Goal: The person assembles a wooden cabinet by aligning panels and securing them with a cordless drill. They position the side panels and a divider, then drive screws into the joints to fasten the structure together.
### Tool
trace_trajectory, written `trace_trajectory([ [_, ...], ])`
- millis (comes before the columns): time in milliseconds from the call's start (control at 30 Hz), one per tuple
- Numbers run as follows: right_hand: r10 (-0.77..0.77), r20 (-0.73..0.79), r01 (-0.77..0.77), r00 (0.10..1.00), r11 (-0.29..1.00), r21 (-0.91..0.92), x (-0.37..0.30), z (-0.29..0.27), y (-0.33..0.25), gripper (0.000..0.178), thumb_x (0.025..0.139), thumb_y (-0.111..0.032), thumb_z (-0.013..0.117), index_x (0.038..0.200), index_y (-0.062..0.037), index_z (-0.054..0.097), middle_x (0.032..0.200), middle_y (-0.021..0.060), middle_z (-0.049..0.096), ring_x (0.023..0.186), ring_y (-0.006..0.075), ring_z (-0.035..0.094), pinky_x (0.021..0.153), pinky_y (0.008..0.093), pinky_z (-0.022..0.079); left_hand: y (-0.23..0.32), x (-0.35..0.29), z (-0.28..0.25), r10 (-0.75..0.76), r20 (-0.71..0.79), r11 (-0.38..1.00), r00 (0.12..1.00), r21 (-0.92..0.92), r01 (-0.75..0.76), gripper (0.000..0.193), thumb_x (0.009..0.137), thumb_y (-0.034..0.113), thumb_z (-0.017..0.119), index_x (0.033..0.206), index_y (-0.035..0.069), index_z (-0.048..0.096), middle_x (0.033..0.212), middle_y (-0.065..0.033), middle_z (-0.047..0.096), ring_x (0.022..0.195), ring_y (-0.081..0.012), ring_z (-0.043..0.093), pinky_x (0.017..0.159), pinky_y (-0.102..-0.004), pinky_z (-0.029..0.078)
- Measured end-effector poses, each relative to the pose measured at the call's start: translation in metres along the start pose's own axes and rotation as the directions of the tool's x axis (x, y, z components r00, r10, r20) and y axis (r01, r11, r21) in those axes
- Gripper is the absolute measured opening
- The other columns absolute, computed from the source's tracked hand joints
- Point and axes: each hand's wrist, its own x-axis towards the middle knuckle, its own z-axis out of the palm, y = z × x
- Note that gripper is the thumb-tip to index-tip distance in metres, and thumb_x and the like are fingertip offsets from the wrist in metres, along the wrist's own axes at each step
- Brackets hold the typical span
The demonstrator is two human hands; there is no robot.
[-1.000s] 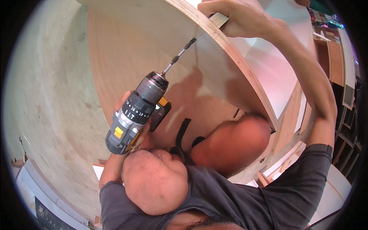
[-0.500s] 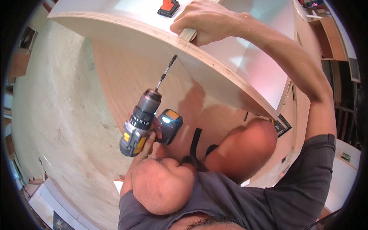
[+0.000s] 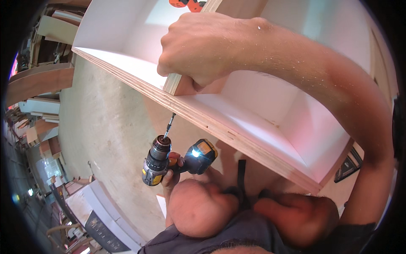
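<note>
My left hand [image 3: 170, 177] is wrapped around the handle of a cordless drill [image 3: 156, 163], its work light lit. The drill's long bit [image 3: 169, 124] points up, and its tip is at the underside of a plywood cabinet panel [image 3: 237, 137]; whether it has entered the wood I cannot tell. Above, my right hand [image 3: 203, 51] grips an upright divider board [image 3: 172, 84] with fingers curled over its edge. That board's lower end rests against the panel's inner white face, close above the bit. The right fingertips are partly hidden behind the board.
Orange-and-black tools [image 3: 186, 3] lie inside the white cabinet at the top, beside the divider. A dark square-shaped tool [image 3: 349, 169] lies right of the cabinet corner. Stacked boards [image 3: 42, 84] stand at the far left. My bent knees [image 3: 203, 207] are just below the panel.
The view has shifted, showing more of the cabinet's inside. The drill's bit has come up to the panel's underside. My right hand keeps its grip on the divider board.
</note>
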Motion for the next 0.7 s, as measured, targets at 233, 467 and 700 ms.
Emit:
trace_trajectory([
  [233, -0.105, 0.016, 0.101, 0.994, 0.983, 0.153, -0.021, -0.008, 0.025, 0.015, 0.081, -0.012, 0.075, 0.087, 0.0019, 0.073, 0.077, 0.0172, 0.07, 0.071, 0.0301, 0.068, 0.067, 0.0411, 0.056, 0.003, -0.008, 0.003, 0.01, 0.003, 0.998, 1.0, 0.067, -0.01, 0.079, 0.085, 0.029, 0.078, 0.145, -0.01, 0.043, 0.096, -0.0083, 0.063, 0.085, -0.0198, 0.058, 0.081, -0.0406, 0.046],
  [467, 0.008, 0.279, -0.015, 0.96, 1.0, 0.022, 0.009, -0.02, 0.003, 0.02, 0.086, -0.018, 0.077, 0.09, 0.0007, 0.075, 0.075, 0.0154, 0.072, 0.068, 0.026, 0.069, 0.064, 0.0393, 0.056, 0.007, -0.011, 0.046, -0.051, -0.203, 0.998, 0.978, 0.013, 0.055, 0.06, 0.089, 0.018, 0.073, 0.143, -0.001, 0.052, 0.095, -0.0073, 0.062, 0.086, -0.0169, 0.058, 0.079, -0.0383, 0.048],
  [700, 0.176, 0.276, -0.12, 0.945, 0.971, -0.208, 0.032, -0.003, -0.018, 0.019, 0.077, -0.021, 0.079, 0.076, -0.0097, 0.064, 0.065, 0.0034, 0.063, 0.06, 0.0218, 0.063, 0.056, 0.0379, 0.048, -0.014, 0.008, 0.007, -0.536, -0.565, 0.841, 0.627, -0.297, 0.451, 0.036, 0.089, 0.028, 0.076, 0.114, 0.005, 0.062, 0.096, -0.0066, 0.064, 0.086, -0.0193, 0.061, 0.075, -0.0425, 0.049],
])
